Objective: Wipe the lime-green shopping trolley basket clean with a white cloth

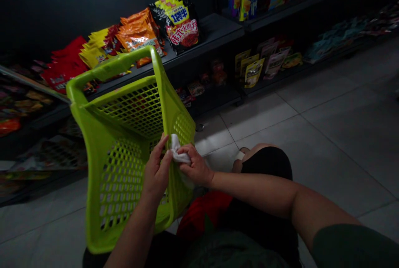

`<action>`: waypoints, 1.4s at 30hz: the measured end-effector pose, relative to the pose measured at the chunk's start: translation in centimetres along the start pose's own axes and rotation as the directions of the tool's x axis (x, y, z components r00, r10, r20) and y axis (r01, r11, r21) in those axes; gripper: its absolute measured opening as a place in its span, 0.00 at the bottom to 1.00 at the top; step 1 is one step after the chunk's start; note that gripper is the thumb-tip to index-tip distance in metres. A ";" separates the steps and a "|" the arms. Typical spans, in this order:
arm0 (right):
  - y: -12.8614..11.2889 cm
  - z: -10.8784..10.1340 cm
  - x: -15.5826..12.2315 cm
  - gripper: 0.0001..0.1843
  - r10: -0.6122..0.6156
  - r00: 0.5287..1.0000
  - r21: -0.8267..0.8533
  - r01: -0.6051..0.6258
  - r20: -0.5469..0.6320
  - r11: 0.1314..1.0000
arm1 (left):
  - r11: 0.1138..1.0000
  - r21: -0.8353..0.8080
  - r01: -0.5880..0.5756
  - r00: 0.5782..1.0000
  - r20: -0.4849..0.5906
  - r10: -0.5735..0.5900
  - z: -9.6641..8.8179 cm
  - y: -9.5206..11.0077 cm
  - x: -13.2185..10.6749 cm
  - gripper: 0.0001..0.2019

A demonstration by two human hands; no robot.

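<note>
Lime-green plastic shopping basket up off the floor, folks, held tilted in front of the person with its thick rim pointing up and away toward the shelves! It's bright and glossy, with a fine square mesh across one wall and rows of oval holes along the wall nearest the camera, and no marks show on it at this distance.

The left hand is up on the basket's near edge, its fingers curled and closed around that plastic. Crossing in from the right, the right hand has its fingers bent closed over a white cloth, pressing it against the same edge, right beside the left hand. The cloth bunches up between them, and a dark green sleeve shows on the right upper arm.

Below the basket sits a red-and-black fabric bundle, though what it is stays lost in the shadow. Just beyond it, black shorts cover a bent knee. Behind all this, a black metal shelf carries orange snack bags, red snack bags and a black-and-yellow snack bag, with small sachets on the shelf below, and grey floor tiles run along the front.
</note>
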State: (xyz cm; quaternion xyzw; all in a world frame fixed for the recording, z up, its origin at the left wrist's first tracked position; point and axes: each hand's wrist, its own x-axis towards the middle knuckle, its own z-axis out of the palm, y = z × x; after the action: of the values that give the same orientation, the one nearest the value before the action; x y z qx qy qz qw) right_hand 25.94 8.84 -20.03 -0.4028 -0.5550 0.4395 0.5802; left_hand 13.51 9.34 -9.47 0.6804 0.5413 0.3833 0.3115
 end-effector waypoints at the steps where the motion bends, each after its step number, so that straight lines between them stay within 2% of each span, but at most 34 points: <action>1: 0.8 -0.1 -0.1 0.19 0.025 1.000 -0.027 -0.025 0.003 0.999 | 1.000 -0.006 -0.005 1.000 0.001 0.005 0.0 0.0 0.0 0.24; 4: 4.2 -0.5 -0.8 0.16 0.232 0.971 -0.098 -0.236 -0.050 0.967 | 1.000 -0.022 -0.019 1.000 0.002 0.019 0.1 -0.1 -0.1 0.24; 6: 4.9 -0.4 -1.6 0.17 0.324 0.944 -0.089 -0.329 -0.066 0.940 | 1.000 -0.014 -0.019 1.000 0.004 0.019 0.1 -0.2 0.0 0.24; 8: 3.6 -0.2 -2.7 0.19 0.289 0.956 -0.052 -0.291 -0.046 0.955 | 1.000 -0.004 -0.018 1.000 -0.001 0.018 0.0 -0.2 0.1 0.24; 11: 0.5 0.0 -4.3 0.22 0.043 0.995 0.004 -0.043 0.085 0.999 | 0.999 -0.004 -0.033 0.999 -0.011 0.033 0.0 -0.3 0.2 0.23; 13: -0.1 -0.2 -5.0 0.22 -0.086 0.976 0.045 0.079 0.200 0.996 | 0.999 -0.016 -0.035 0.999 -0.013 0.035 0.0 -0.4 0.2 0.22; 15: 1.3 -0.5 -5.1 0.21 -0.065 0.970 0.040 0.057 0.235 0.998 | 0.999 -0.030 -0.029 0.999 -0.017 0.028 0.0 -0.6 0.1 0.22; 18: 4.4 -0.6 -4.9 0.18 0.151 0.972 -0.064 -0.141 0.178 0.988 | 0.999 -0.026 -0.040 0.999 -0.020 0.039 -0.1 -0.9 0.2 0.23; 20: 5.0 -0.6 -5.0 0.17 0.241 0.961 -0.109 -0.228 0.133 0.968 | 0.998 -0.014 -0.054 0.998 -0.020 0.054 -0.1 -1.0 0.3 0.23; 22: 4.0 -0.3 -5.6 0.18 0.200 0.973 -0.095 -0.189 0.118 0.977 | 0.998 -0.015 -0.055 0.998 -0.026 0.055 -0.1 -1.0 0.4 0.23; 24: 2.1 0.1 -6.4 0.19 0.026 0.983 -0.043 -0.019 0.181 0.999 | 0.998 -0.022 -0.052 0.998 -0.035 0.052 -0.1 -1.1 0.5 0.23; 26: 0.7 0.2 -7.1 0.18 -0.181 0.938 0.029 0.180 0.294 0.983 | 0.998 -0.032 -0.055 0.998 -0.039 0.053 -0.1 -1.1 0.5 0.23; 28: 0.6 -0.1 -7.1 0.14 -0.296 0.862 0.085 0.287 0.411 0.954 | 0.997 -0.050 -0.055 0.998 -0.037 0.053 -0.1 -1.2 0.5 0.23; 30: 1.5 -0.8 -6.5 0.11 -0.256 0.802 0.085 0.250 0.540 0.964 | 0.996 -0.079 -0.035 0.999 -0.031 0.032 -0.1 -1.3 0.4 0.23; 32: 2.8 -1.8 -5.7 0.09 -0.141 0.755 0.033 0.156 0.640 0.987 | 0.995 -0.104 -0.001 1.000 -0.024 -0.002 -0.2 -1.2 0.2 0.23; 35: 4.4 -3.1 -5.0 0.11 0.034 0.723 -0.062 0.012 0.690 0.998 | 0.991 -0.129 0.029 0.999 -0.020 -0.032 -0.2 -1.1 0.1 0.23; 38: 6.0 -3.5 -5.2 0.11 0.143 0.752 -0.135 -0.073 0.643 0.988 | 0.989 -0.145 0.033 0.999 -0.021 -0.036 -0.2 -1.1 0.2 0.23; 40: 7.3 -3.3 -4.7 0.14 0.135 0.833 -0.155 -0.060 0.537 0.986 | 0.985 -0.168 0.043 0.999 -0.015 -0.046 -0.2 -1.2 0.2 0.23; 42: 8.7 -3.0 -3.0 0.19 0.098 0.937 -0.160 -0.046 0.335 0.986 | 0.980 -0.188 0.067 0.998 -0.003 -0.069 -0.3 -1.3 0.1 0.23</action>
State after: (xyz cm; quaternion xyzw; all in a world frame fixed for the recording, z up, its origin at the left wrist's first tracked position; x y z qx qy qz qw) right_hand 28.43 8.52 -29.39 -0.3830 -0.6635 0.4807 0.4267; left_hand 12.63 9.74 -10.41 0.6275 0.5270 0.4249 0.3847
